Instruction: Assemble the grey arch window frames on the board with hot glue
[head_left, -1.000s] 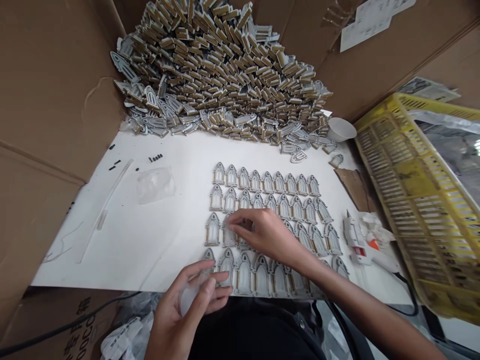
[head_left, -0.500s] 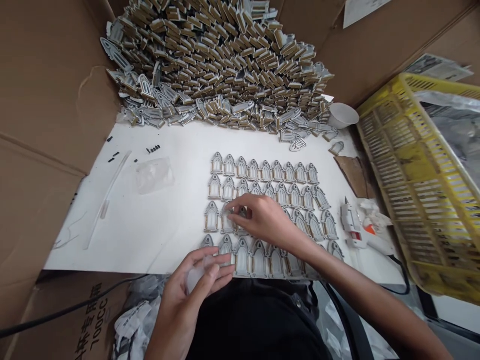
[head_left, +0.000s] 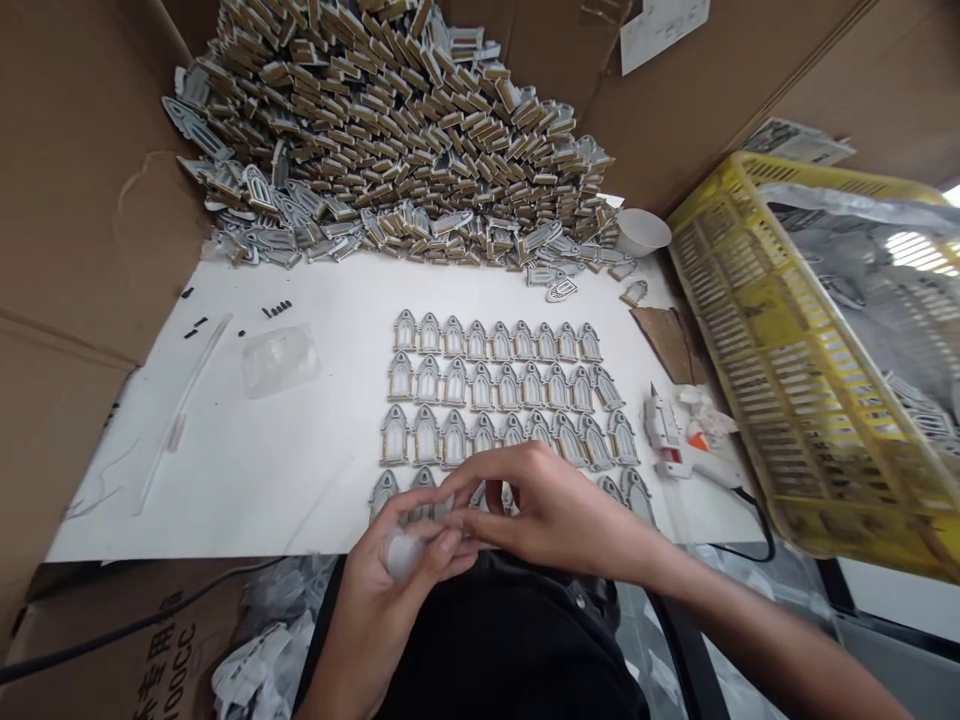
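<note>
Cardboard walls box in a white tabletop [head_left: 300,470] where rows of arched frames [head_left: 495,385] lie flat. The right hand [head_left: 551,515] has drawn back off the third row to meet the left hand [head_left: 382,590] at the near edge. Left fingers curl around a clear stack [head_left: 405,552]; right fingertips touch its top, though I cannot tell if they grip it.

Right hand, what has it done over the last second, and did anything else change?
The right hand pulled back from the third row of window pieces toward the body and now meets the left hand at the clear pieces held there. Whether it has taken one is unclear. The left hand kept its grip; the window pieces, the pile, the glue gun and the yellow crate stayed put.
</note>
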